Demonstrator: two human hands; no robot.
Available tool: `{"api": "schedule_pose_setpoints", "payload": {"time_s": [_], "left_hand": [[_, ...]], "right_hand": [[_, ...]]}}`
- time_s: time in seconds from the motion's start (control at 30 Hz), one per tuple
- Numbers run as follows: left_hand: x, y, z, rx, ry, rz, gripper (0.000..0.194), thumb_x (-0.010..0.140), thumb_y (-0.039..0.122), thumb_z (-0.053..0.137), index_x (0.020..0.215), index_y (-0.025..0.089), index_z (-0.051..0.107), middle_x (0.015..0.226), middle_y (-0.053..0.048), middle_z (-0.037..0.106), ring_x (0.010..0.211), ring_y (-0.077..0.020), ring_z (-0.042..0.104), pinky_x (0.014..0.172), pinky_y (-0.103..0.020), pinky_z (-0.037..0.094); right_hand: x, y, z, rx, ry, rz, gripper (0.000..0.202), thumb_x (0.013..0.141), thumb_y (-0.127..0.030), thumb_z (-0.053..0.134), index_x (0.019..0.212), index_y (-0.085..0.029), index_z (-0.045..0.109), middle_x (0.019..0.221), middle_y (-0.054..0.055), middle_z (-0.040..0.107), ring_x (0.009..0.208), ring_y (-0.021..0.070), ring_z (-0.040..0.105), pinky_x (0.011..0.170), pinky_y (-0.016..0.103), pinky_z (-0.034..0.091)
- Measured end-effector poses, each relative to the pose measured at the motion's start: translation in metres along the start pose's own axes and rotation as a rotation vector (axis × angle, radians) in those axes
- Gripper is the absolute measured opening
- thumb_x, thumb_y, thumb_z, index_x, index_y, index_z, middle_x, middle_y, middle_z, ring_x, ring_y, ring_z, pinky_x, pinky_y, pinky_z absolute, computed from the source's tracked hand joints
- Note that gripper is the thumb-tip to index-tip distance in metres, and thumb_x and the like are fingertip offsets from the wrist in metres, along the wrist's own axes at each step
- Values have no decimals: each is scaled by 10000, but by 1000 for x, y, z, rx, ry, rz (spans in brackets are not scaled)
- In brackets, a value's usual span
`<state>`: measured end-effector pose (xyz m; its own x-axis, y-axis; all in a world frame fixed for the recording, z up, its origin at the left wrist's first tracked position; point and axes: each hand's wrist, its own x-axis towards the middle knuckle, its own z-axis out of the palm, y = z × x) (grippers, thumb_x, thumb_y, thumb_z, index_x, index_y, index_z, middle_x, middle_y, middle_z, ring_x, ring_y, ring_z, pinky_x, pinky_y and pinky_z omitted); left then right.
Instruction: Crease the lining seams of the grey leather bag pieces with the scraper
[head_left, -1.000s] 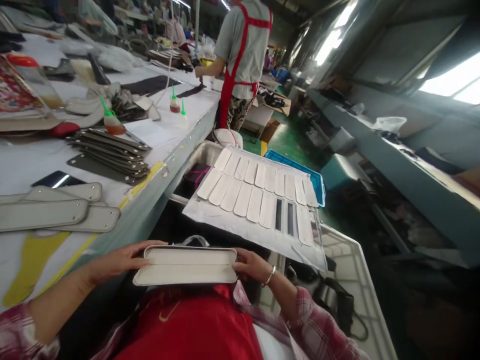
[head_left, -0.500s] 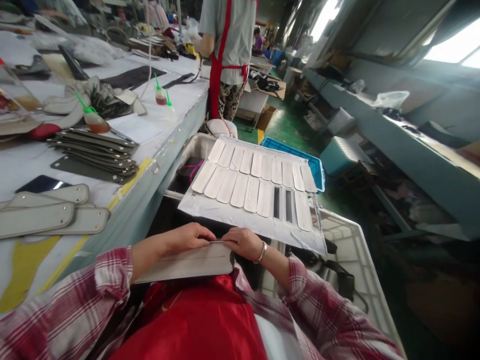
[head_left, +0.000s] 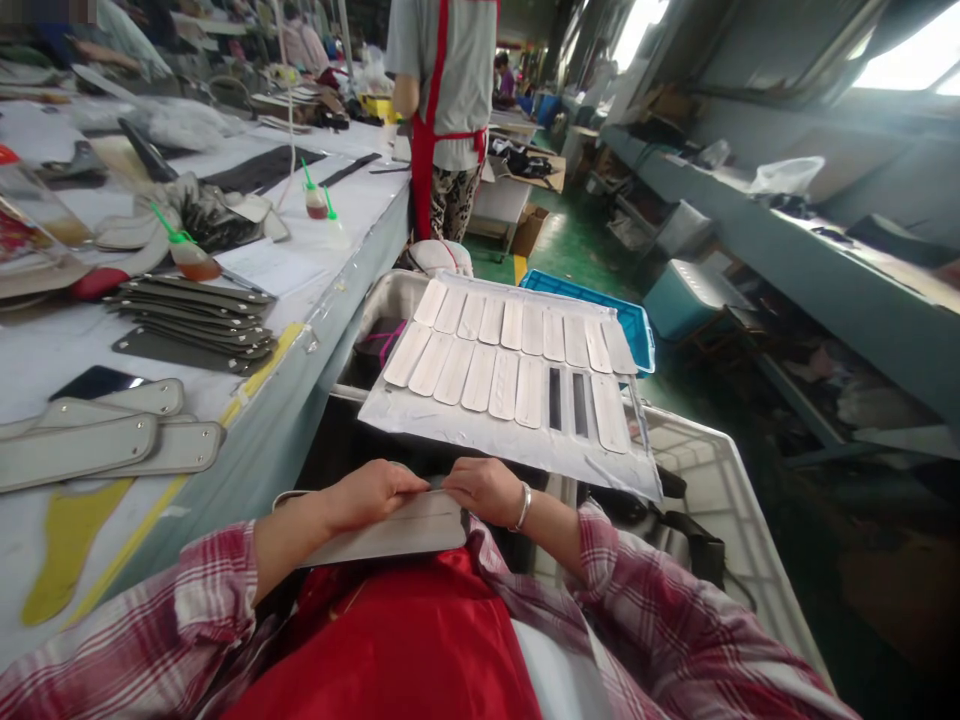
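Observation:
A light grey flat strap piece (head_left: 409,528) lies across my lap, over the red apron (head_left: 390,640). The fingers of my left hand (head_left: 375,492) are closed on its upper edge. Close beside it, my right hand (head_left: 484,490), with a bracelet at the wrist, pinches the same edge near the right end. The fingertips hide the part of the edge between them. Just beyond my hands a white board (head_left: 480,437) carries two rows of pale strips (head_left: 465,375), with two dark strips (head_left: 555,398) among them.
On the left worktable (head_left: 247,490) lie finished grey straps (head_left: 82,450), a stack of dark pieces (head_left: 199,320) and a glue bottle (head_left: 193,255). A blue crate (head_left: 637,335) and a white crate (head_left: 739,500) stand around the board. A person in a red apron (head_left: 450,90) stands ahead.
My left hand has turned slightly and its fingers bend more at the edge; more of the strap's left end shows behind the wrist. Both hands stay on the strap. The view has shifted slightly.

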<state>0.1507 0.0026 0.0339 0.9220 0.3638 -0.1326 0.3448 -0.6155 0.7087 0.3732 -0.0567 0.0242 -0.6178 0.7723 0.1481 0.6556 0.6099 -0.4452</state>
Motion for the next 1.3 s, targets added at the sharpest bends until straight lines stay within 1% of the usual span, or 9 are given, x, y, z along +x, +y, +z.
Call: {"api": "schedule_pose_setpoints", "payload": {"time_s": [0.1,0.23,0.4,0.5,0.73,0.9,1.0,1.17,1.3], "left_hand": [[0,5,1,51,-16,-1,297,810,143,428,1015,186,639,947,-22,676,883,-165,614,770,-218,425],[1,5,3,60,-16,-6,306,830,147,408,1057,172,611,1033,-40,656,947,-179,601,826,-244,427],[-1,2,4,81,-10,-10,313,850,167,397,1102,183,583,1075,-36,645,975,-170,596,864,-248,434],[-1,2,5,135,-14,-20,349,834,127,391,1136,179,558,1115,-41,631,1001,-167,588,900,-265,429],[-1,0,20,247,52,-36,363,829,85,395,1153,145,546,1141,-83,615,1021,-184,581,903,-297,458],[-2,-3,31,333,128,-18,337,853,109,397,1161,124,531,1113,-135,616,963,-216,603,841,-345,497],[-7,-6,21,309,96,-7,350,845,102,394,1168,122,527,1141,-118,608,1000,-206,590,880,-325,475],[-24,-17,-3,240,4,36,356,835,105,386,1150,172,537,1148,-55,615,1013,-180,587,883,-278,461],[-31,-20,0,303,24,44,401,799,70,398,1174,134,524,1152,-97,608,999,-208,590,861,-310,477]], "right_hand": [[0,-4,-3,-77,-12,-22,263,883,-242,401,818,-176,647,752,45,596,719,126,538,638,218,407],[4,-8,-7,-111,-20,-9,276,876,-258,405,760,-170,639,709,41,581,683,123,527,624,220,394],[12,-2,-6,-21,-64,67,313,875,-249,420,665,-157,634,675,30,577,666,106,529,601,200,378],[21,7,-7,44,-137,130,310,855,-278,473,622,-152,634,643,17,571,621,98,514,567,197,363],[46,20,-12,259,-402,242,158,760,-312,614,734,-181,698,723,-2,634,676,115,557,593,196,387],[52,25,-6,335,-490,219,186,763,-294,612,892,-206,713,808,1,668,748,132,587,659,204,412],[52,28,-4,410,-486,219,211,777,-297,598,928,-201,710,858,9,681,797,137,600,714,201,419],[52,31,-3,518,-495,325,248,750,-310,623,957,-200,704,896,11,685,827,151,611,740,213,436],[52,33,1,665,-517,418,338,731,-329,640,1041,-199,674,1004,20,672,931,176,602,835,234,436]]}}
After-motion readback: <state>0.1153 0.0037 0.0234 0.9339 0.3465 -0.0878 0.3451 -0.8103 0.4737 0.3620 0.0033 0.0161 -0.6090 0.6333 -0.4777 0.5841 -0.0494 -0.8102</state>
